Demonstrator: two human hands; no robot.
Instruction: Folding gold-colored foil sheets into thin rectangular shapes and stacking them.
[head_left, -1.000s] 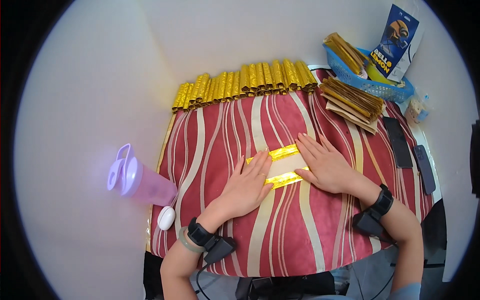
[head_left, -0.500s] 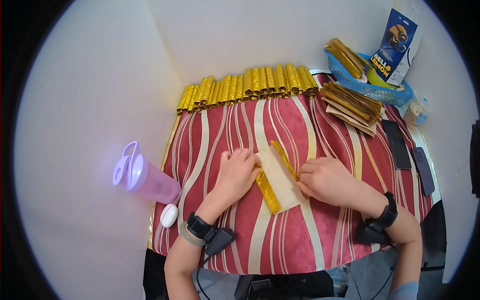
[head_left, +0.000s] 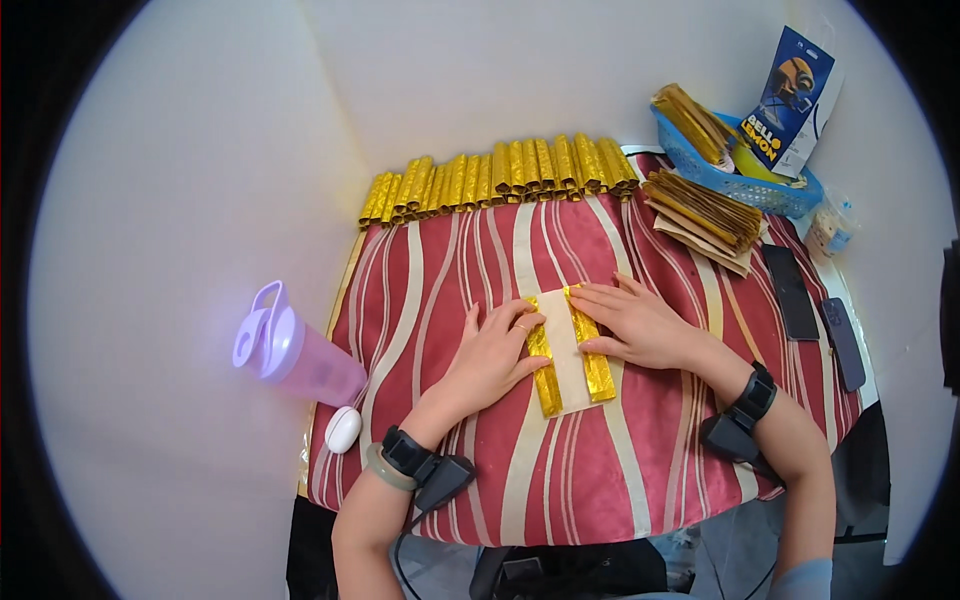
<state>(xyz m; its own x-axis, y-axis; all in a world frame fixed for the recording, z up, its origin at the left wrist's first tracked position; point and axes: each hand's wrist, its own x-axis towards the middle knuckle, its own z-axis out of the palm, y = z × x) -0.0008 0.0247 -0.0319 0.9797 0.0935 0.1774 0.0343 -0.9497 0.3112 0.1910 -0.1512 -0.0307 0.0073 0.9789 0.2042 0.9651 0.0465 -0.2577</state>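
Note:
A cream sheet of paper lies in front of me, its two long sides folded inward to show gold foil strips. On the left gold strip rest the fingers of my left hand, loosely spread. Flat across the right strip lies my right hand, fingers stretched out and thumb apart. Neither hand grips anything. Many rolled gold paper tubes stand in a row along the back of the striped cloth.
A pile of gold and brown paper sheets lies at the back right, before a blue basket. Two phones and a small clear tub are at right. A purple shaker bottle and white oval case stand left.
The right fold, raised before in my right fingers, is now pressed flat. My right hand has moved up and spread out; my left fingers have opened over the left strip.

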